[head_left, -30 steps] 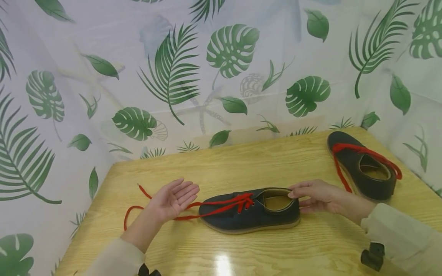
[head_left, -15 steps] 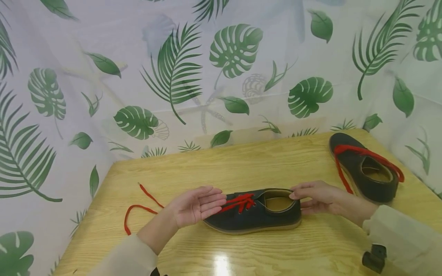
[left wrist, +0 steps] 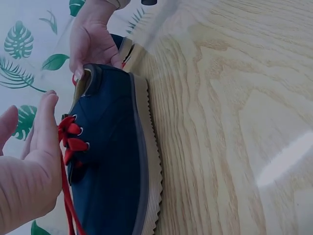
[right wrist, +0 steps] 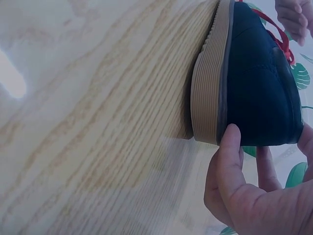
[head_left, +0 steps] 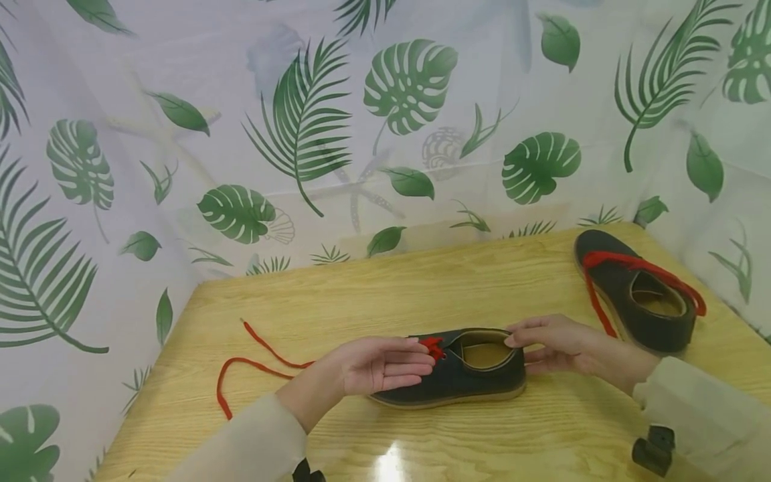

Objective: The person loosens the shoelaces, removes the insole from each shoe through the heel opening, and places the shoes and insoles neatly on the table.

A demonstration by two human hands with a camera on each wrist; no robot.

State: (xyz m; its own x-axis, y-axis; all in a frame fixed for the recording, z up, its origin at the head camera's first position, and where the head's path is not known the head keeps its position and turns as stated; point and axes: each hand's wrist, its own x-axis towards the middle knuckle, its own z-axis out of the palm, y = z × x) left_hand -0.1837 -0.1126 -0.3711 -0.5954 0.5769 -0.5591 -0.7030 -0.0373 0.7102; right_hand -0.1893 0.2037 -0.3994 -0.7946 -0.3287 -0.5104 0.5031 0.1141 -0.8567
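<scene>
A dark navy shoe (head_left: 476,385) with a tan sole lies on its sole on the table, toe to the left. My right hand (head_left: 554,341) grips its heel, thumb at the collar's rim and fingers behind and below, as the right wrist view shows. Over the toe and lower laces, my left hand (head_left: 382,367) is held with fingers straight and palm turned up. In the left wrist view it hovers beside the red shoelace (left wrist: 73,144); whether it touches cannot be told. The loose lace ends trail left past that hand.
A second dark shoe (head_left: 665,333) with red laces draped over it stands at the table's back right. The wood-grain table (head_left: 337,294) meets a leaf-printed cloth (head_left: 470,80) at the back and both sides.
My left hand has moved right, from left of the toe to above the front of the shoe, its fingers still straight. The right hand stays at the heel, and the shoe has not moved.
</scene>
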